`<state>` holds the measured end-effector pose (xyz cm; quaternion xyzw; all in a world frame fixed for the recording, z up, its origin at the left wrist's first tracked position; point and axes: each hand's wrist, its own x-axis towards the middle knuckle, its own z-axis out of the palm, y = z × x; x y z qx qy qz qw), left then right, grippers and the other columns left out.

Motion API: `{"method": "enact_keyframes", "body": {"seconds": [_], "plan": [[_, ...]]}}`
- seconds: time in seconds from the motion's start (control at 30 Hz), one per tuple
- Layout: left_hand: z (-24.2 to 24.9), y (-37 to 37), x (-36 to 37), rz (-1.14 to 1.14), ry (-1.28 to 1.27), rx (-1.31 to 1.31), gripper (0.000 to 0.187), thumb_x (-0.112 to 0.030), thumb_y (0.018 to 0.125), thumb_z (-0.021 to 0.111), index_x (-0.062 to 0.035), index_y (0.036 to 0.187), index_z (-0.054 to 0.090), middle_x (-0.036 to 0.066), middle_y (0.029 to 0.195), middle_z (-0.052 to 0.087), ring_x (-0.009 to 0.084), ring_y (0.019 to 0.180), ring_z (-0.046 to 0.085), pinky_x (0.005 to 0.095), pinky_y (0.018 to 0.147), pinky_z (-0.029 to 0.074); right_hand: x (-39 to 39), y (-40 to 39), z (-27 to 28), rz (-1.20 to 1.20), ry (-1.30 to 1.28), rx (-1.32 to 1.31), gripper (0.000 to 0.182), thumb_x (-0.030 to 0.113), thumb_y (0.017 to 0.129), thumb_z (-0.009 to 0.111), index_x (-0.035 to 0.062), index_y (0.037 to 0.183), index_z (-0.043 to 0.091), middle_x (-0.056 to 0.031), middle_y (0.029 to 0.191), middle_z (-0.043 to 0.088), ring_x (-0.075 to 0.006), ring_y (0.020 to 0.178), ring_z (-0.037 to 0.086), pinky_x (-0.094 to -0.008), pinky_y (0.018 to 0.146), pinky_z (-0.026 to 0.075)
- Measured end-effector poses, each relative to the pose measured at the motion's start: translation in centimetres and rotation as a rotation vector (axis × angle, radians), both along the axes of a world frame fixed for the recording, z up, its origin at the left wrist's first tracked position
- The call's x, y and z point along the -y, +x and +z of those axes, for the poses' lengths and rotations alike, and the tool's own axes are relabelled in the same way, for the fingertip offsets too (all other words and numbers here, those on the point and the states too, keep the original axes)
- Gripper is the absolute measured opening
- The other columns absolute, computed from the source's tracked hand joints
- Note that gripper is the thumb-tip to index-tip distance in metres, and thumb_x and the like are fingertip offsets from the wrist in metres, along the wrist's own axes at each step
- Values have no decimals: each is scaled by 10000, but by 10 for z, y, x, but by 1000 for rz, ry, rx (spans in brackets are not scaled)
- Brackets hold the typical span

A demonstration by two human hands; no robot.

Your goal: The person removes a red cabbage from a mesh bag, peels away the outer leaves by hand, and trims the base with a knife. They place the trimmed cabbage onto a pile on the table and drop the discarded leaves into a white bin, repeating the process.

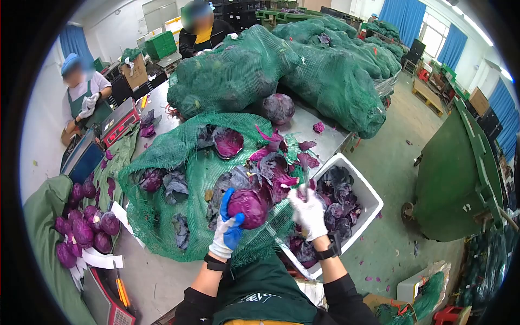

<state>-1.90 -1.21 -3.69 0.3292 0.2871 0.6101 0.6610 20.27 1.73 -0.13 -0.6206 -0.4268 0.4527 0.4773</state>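
My left hand [229,230], in a white and blue glove, is shut around a shiny purple red cabbage [248,209] held above the table. My right hand [307,212], in a white glove and slightly blurred, hovers between that cabbage and the white foam box [368,210]; its fingers look apart, with nothing visible in them. Dark outer cabbage leaves [338,189] fill much of the box. Beneath my left hand spreads a green mesh bag [162,227], with torn purple leaves [273,168] and another cabbage [151,179] lying in it.
Full green mesh sacks [227,70] cover the table's far side, with a loose cabbage [278,109] beside them. Several peeled cabbages [84,230] lie at the left. A large green bin [455,179] stands right. Two people [84,95] are across the table.
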Motion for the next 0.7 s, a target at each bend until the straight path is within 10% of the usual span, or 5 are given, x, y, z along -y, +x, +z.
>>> {"method": "enact_keyframes", "body": {"seconds": [0.13, 0.17, 0.43, 0.63, 0.7], "plan": [[7, 14, 9, -12, 18, -7, 781, 13, 730, 648, -97, 1439, 339, 86, 1349, 453, 213, 1182, 508, 364, 1003, 442, 3, -41, -14, 237, 239, 368, 527, 445, 884, 581, 6, 1175, 571, -225, 1046, 648, -369, 935, 645, -397, 776, 483], [10, 18, 9, -39, 6, 15, 764, -66, 775, 681, -126, 1448, 322, 80, 1378, 425, 231, 1232, 475, 417, 1012, 443, 0, -43, -15, 156, 135, 214, 345, 318, 875, 662, -8, 988, 643, -27, 634, 597, -97, 503, 536, -264, 500, 428], [-6, 30, 19, -314, -344, 780, 954, -573, 742, 704, -156, 1460, 234, 169, 1474, 296, 417, 1335, 322, 602, 1057, 340, -1, -4, 3, -138, 121, -1031, 96, 136, 823, 710, 70, 806, 643, 1, 772, 625, -93, 668, 600, -237, 634, 491], [0, 25, 15, -324, -388, 1010, 887, -584, 773, 666, -133, 1436, 286, 199, 1442, 338, 398, 1296, 386, 563, 1049, 380, -14, 28, -38, -511, 237, -201, 155, 186, 884, 654, 48, 829, 614, 37, 654, 538, -59, 503, 447, -255, 417, 312], [-6, 24, 12, -303, -409, 1028, 874, -595, 780, 652, -133, 1432, 297, 198, 1427, 361, 392, 1286, 402, 547, 1046, 390, 3, 16, -32, -240, 151, -61, 449, 262, 860, 682, 42, 1221, 531, -12, 742, 573, -79, 536, 489, -257, 449, 380]]}}
